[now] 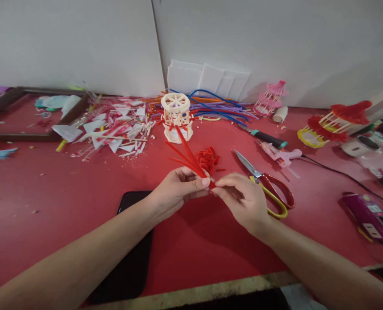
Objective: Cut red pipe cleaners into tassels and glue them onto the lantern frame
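Note:
Several red pipe cleaners [191, 160] fan out up and to the left from my left hand [182, 188], which pinches them between thumb and fingers. My right hand [245, 199] has its thumb and forefinger closed on the lower ends of the same strips, close to my left fingertips. Just behind the hands lies a pile of short red cut pieces [207, 159]. A cream-coloured round openwork model [176, 113] stands upright beyond the strips. Scissors [269, 185] with red and yellow handles lie beside my right hand.
A black phone [130, 258] lies under my left forearm. White and pink scraps [114, 129], a dark frame [26, 137] and coloured pipe cleaners [223, 107] lie at the back. To the right are a pink glue gun [280, 154], its cable, a red-and-yellow model [336, 125] and a purple box [370, 217].

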### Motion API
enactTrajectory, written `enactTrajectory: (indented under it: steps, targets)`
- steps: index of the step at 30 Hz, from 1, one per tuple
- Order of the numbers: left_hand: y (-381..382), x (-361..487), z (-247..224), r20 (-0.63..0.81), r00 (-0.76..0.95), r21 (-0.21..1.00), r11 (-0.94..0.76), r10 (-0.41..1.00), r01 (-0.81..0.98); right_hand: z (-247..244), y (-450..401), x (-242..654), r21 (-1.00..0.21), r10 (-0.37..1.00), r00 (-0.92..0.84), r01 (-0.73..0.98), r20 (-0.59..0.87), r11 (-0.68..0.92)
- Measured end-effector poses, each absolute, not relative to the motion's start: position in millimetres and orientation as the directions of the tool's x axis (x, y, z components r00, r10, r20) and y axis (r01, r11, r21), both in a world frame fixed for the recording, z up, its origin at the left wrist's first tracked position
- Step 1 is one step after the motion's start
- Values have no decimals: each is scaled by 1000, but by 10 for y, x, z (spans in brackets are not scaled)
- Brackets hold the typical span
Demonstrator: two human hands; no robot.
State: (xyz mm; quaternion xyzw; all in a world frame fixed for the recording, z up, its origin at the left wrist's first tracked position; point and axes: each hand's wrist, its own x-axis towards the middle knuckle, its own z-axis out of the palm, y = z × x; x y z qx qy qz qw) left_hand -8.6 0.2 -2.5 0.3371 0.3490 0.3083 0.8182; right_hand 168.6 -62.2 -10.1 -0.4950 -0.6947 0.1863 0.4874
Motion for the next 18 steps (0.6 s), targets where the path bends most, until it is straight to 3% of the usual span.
enactTrajectory:
  steps: [10,14,18]
  targets:
    - [9,-77,1,-393,581,754,612,713,-241,-80,-616,1727,-533,704,-157,546,692,646]
    - [0,-65,17,-406,578,762,611,708,-213,-67,-632,1708,-570,730,-135,535,670,623]
    - [-9,-59,15,-323,605,805,548,728,-229,-72,-649,1684,-662,800,-59,527,597,533]
